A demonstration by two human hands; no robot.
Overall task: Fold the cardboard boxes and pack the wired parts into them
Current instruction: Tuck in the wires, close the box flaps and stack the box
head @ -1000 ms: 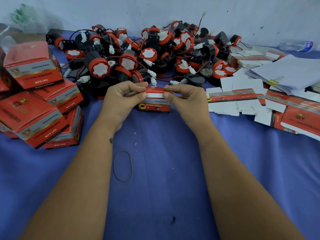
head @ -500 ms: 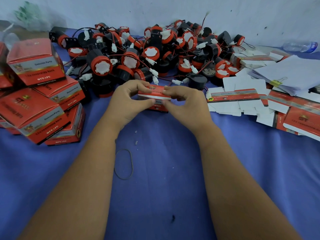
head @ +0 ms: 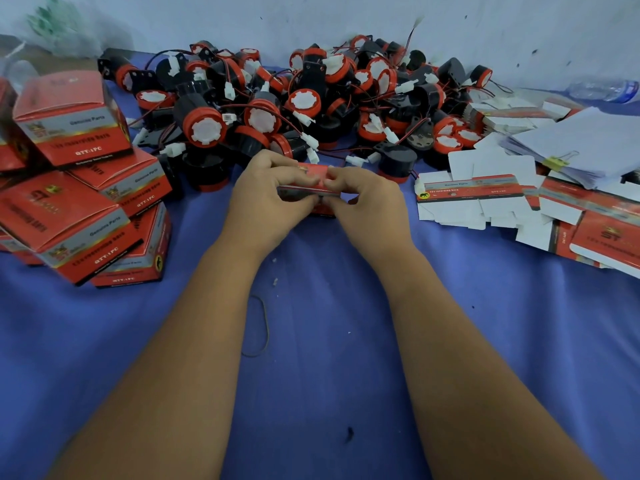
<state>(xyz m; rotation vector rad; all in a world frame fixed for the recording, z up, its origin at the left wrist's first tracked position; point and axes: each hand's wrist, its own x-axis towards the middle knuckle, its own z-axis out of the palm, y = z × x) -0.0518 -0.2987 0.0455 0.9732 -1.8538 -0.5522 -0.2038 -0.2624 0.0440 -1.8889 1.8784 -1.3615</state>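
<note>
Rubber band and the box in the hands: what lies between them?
Head view: only bare blue cloth with a few small specks separates the rubber band from the box; the left forearm runs beside it.

Red box [head: 313, 183] held before piled black-and-red wired parts [head: 298, 105]

Red boxes [head: 74, 126] with grey bands, red-and-black parts [head: 204, 128] with white faces, blue cloth [head: 329, 375].

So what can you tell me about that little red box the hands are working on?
The box is thin printed cardboard, mostly red with a small gold logo on top and a dark band along its near edge. It looks only partly formed. The left hand and right hand pinch it from either side, just in front of the parts pile. The hands hide its ends.
</note>
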